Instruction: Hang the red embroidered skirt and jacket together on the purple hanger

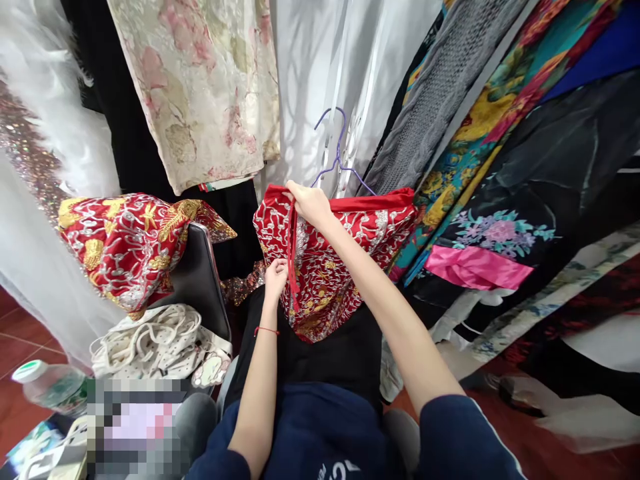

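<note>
We've pinched the red cloth (pixel 324 275)'s top band (pixel 370 202) in our right hand (pixel 311 204), its strap (pixel 293 277) in our left hand (pixel 277 277), probably keeping it taut near the purple hanger (pixel 339 160).

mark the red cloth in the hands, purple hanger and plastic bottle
Red cloth (pixel 323 273): head view, patterned middle.
Purple hanger (pixel 339 160): head view, neck below hook.
Plastic bottle (pixel 54 387): head view, clear side.
</note>
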Demonstrator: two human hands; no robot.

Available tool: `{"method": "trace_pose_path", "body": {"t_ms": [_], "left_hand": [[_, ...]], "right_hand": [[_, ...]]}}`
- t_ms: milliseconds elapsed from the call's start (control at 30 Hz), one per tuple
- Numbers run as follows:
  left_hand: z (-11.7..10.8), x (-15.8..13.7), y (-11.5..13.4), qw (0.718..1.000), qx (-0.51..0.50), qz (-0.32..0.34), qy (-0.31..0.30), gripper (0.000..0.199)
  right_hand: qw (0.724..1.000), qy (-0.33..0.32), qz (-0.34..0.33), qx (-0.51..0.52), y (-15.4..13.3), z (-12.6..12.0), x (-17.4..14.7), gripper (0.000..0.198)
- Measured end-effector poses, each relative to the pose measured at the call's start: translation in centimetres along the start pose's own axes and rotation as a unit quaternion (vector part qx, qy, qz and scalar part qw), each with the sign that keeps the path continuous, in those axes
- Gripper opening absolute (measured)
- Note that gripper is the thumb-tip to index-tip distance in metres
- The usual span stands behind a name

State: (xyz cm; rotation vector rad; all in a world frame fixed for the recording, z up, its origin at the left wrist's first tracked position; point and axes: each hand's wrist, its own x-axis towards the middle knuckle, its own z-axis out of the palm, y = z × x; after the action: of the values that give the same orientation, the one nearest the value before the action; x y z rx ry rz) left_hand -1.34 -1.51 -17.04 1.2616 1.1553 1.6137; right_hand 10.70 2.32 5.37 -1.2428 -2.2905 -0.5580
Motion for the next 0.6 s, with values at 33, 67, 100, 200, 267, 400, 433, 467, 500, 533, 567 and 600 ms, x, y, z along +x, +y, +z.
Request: {"method": "trace_pose_path", "body": {"t_ms": [33,67,100,200,267,400,433,467,500,533,567,600], "left_hand": [[0.1,0.1,0.1,1.0,0.011,0.003,0.007,0.036],[0.2,0.3,0.2,1.0,0.021,0.008,0.017,0.032],[0.4,0.5,0.3,0.999,0.03,0.013,0.031,0.029],[1.0,0.9,0.4,0.996,0.047,0.019,0.074,0.021],[1.4,1.0,0.4,0.995,0.049,0.013,0.084,0.017],[1.5,0.8,0.3,0.995,0.053,0.002,0.081,0.007],[1.4,0.6,0.3,0.995,0.057,0.003,0.079,0.006],[1.3,0.5,0.4,0.995,0.061,0.004,0.075,0.005],[1.2,0.4,0.4,0.995,0.065,0.006,0.069,0.006],[1.1,0.4,0.4,0.996,0.069,0.006,0.062,0.007],[1.1,0.4,0.3,0.996,0.072,0.005,0.055,0.007],[1.1,0.4,0.3,0.996,0.073,0.004,0.046,0.007]], "right_hand": [[1.0,0.006,-0.003,0.003,0.1,0.1,0.0,0.036],[1.0,0.011,-0.007,0.005,0.2,0.2,0.0,0.036],[1.0,0.015,-0.01,0.006,0.3,0.3,0.0,0.035],[1.0,0.02,-0.019,0.007,0.5,0.5,-0.1,0.036],[1.0,0.022,-0.021,0.006,0.6,0.4,-0.2,0.036],[1.0,0.017,-0.019,0.007,0.6,0.3,-0.3,0.034],[1.0,0.016,-0.018,0.008,0.6,0.3,-0.2,0.034],[1.0,0.015,-0.019,0.009,0.6,0.3,-0.2,0.034],[1.0,0.014,-0.019,0.011,0.6,0.3,-0.2,0.033],[1.0,0.015,-0.02,0.013,0.6,0.3,-0.1,0.033],[1.0,0.016,-0.021,0.015,0.6,0.3,-0.1,0.033],[0.999,0.018,-0.021,0.017,0.6,0.4,-0.1,0.033]]}}
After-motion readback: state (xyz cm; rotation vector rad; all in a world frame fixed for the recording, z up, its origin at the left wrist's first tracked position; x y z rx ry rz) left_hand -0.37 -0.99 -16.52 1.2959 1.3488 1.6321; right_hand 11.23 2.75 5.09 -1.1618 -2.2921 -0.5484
